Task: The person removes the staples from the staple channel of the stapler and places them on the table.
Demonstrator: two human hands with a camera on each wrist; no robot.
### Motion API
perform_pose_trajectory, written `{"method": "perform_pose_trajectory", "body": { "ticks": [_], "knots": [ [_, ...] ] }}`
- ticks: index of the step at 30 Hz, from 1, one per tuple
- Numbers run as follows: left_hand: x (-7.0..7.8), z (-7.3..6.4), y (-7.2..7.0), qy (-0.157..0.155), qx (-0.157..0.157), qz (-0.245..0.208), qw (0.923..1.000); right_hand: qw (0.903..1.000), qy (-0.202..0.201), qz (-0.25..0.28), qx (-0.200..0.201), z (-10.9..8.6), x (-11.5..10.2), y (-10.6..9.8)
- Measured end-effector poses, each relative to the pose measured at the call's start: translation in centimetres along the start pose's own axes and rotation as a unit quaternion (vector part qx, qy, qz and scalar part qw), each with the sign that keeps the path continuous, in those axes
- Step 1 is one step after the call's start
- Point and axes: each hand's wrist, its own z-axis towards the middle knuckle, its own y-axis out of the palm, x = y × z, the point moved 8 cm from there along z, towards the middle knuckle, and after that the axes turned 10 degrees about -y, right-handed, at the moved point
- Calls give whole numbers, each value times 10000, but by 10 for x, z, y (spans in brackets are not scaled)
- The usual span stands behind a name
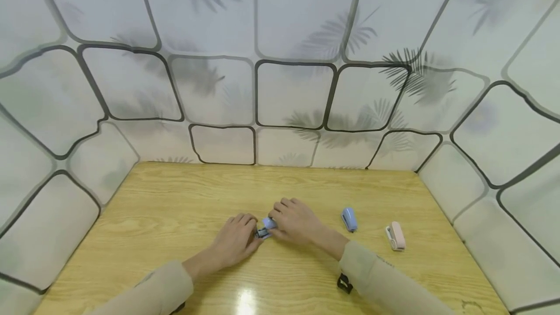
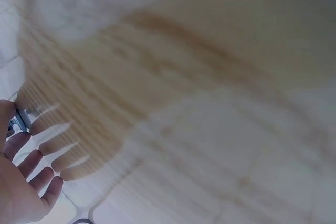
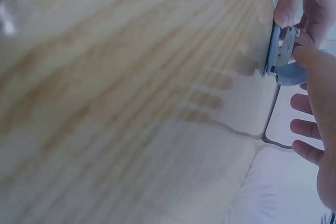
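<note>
- Holding opened stapler (image 1: 263, 232) between both hands, left of closed blue stapler (image 1: 349, 219).
- Pinching base (image 3: 272, 51) with left hand (image 1: 236, 239), thumb to forefinger, rest loose.
- Pinching raised cover (image 3: 292, 75) with right hand (image 1: 293, 220), other fingers slightly bent.
- Probably best to brace base firmly, swing cover gently, avoid sideways twist.

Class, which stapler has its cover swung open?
The blue stapler in the left hand and right hand: its metal magazine lies exposed. The loose blue stapler and pink stapler look closed.

Both hands (image 3: 324, 98) at an opened blue stapler (image 3: 284, 56), wood-grain tabletop (image 3: 131, 77) close by.
</note>
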Motion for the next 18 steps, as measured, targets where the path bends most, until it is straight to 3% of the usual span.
{"method": "perform_pose_trajectory", "body": {
  "ticks": [10,18],
  "knots": [
    [-10,-4,-1,-285,14,71,9996,9997,62,-130,193,6,7,-1],
    [-19,-7,-4,-489,63,219,9985,9997,195,-110,121,16,10,1]
  ]
}}
